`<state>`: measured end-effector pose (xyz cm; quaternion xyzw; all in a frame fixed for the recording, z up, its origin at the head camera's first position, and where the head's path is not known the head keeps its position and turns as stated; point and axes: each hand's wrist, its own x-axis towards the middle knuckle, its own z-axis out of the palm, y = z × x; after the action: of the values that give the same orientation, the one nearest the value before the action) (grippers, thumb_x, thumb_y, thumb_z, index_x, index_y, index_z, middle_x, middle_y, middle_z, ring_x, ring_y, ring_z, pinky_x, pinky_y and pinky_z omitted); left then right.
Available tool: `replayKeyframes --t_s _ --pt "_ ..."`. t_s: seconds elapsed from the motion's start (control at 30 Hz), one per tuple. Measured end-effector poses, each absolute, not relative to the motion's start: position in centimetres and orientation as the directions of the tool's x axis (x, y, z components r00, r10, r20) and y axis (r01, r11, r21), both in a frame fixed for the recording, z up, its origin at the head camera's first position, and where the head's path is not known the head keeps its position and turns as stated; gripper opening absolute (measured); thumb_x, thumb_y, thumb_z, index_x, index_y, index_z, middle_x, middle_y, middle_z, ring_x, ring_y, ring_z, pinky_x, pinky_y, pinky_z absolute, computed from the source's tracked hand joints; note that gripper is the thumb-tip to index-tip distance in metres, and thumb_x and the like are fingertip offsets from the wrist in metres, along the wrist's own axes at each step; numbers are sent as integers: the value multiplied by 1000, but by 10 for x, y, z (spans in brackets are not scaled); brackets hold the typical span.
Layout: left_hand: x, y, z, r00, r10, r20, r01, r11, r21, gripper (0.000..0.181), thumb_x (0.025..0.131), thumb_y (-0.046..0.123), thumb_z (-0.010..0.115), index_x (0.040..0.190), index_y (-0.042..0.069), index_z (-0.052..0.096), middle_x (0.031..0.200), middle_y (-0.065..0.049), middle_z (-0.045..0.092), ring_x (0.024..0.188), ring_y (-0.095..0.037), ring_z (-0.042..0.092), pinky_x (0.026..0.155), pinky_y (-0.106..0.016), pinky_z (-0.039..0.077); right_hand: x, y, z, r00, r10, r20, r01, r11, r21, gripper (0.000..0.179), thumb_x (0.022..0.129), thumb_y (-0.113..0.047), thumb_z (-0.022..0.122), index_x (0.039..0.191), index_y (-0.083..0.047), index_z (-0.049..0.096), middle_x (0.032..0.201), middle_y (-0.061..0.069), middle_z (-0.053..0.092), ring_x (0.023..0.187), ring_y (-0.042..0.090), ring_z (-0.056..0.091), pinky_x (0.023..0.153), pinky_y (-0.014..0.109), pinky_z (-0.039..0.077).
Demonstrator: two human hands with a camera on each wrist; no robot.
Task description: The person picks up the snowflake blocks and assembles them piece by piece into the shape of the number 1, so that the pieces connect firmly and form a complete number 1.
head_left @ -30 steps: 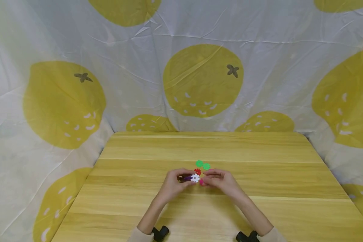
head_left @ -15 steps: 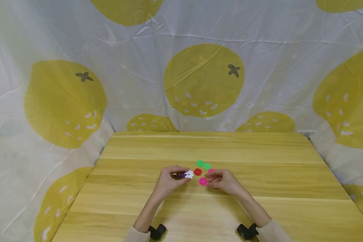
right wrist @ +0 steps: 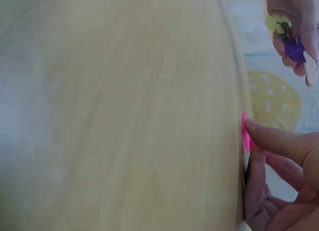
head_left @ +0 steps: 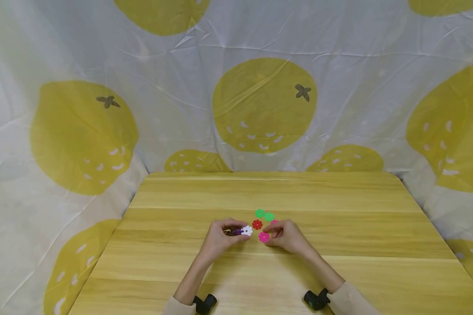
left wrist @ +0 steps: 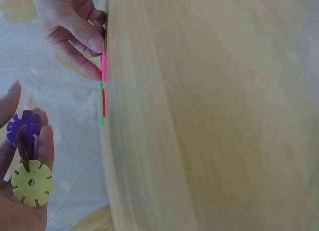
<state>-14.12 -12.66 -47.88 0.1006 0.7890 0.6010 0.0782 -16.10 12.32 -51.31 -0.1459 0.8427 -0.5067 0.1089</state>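
Note:
My left hand (head_left: 216,238) grips a small chain of notched plastic snowflake discs. A white disc (head_left: 246,230) sits at its outer end, with a purple disc (left wrist: 24,128), a brown disc (left wrist: 22,149) and a pale yellow disc (left wrist: 32,183) behind it. Low over the table, my right hand (head_left: 289,238) has thumb and finger at opposite edges of a pink snowflake disc (head_left: 264,237) that lies flat. Another pink disc (head_left: 274,222) is partly hidden behind the right fingers. A red disc (head_left: 257,224) lies between the hands.
Two green discs (head_left: 264,215) lie beyond the red one. The wooden table (head_left: 319,192) has a lemon-print cloth (head_left: 189,96) hanging behind it and at its sides. Black wrist-camera mounts (head_left: 317,299) are worn on both wrists.
The left hand has drawn back to the left with the chain. The right hand first moved right, uncovering the near pink disc, then came back left with its fingers round that disc's edges.

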Motion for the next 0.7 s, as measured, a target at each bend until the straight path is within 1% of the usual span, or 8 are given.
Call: replayKeyframes --t_s 0.1,0.17,0.27,0.4,0.5,0.7 --pt "-141 -126 -478 -967 256 2 71 260 963 28 81 12 89 108 10 81 106 -10 77 91 -16 70 76 -21 59 -160 120 -513 -941 -338 -32 -142 478 -867 22 76 -2 90 94 -2 78 72 5 64 60 6 52 54 19 45" --pt "-141 -126 -478 -966 260 3 74 261 962 29 81 12 90 108 11 81 106 -10 77 90 -16 70 76 -21 59 -158 118 -512 -941 -336 -29 -148 488 -860 23 73 -1 91 89 -3 74 75 6 64 62 7 53 56 19 46" --pt "-140 -126 -478 -963 269 6 78 258 963 29 80 11 90 108 10 80 107 -10 77 91 -16 71 77 -22 60 -155 119 -508 -933 -360 -22 -168 486 -858 27 75 1 90 88 -2 67 80 7 65 67 8 56 59 20 49" --pt "-140 -125 -478 -960 279 15 90 256 962 29 80 12 90 107 12 80 107 -10 77 91 -15 71 78 -23 60 -151 124 -504 -891 -448 -69 -129 397 -909 18 85 5 79 94 3 64 82 13 67 68 14 65 61 26 59" --pt "-140 -125 -478 -957 288 21 99 260 960 29 80 12 90 107 12 80 107 -10 77 91 -16 71 78 -23 60 -149 129 -503 -859 -493 -134 -29 309 -951 12 92 7 71 101 8 63 83 19 67 69 19 70 63 33 63" --pt "-140 -125 -479 -951 307 17 97 247 964 28 81 13 90 108 13 81 108 -11 77 93 -17 71 79 -22 59 -146 134 -503 -869 -466 -170 90 189 -978 19 96 2 68 113 11 65 90 19 69 77 22 75 71 32 64"
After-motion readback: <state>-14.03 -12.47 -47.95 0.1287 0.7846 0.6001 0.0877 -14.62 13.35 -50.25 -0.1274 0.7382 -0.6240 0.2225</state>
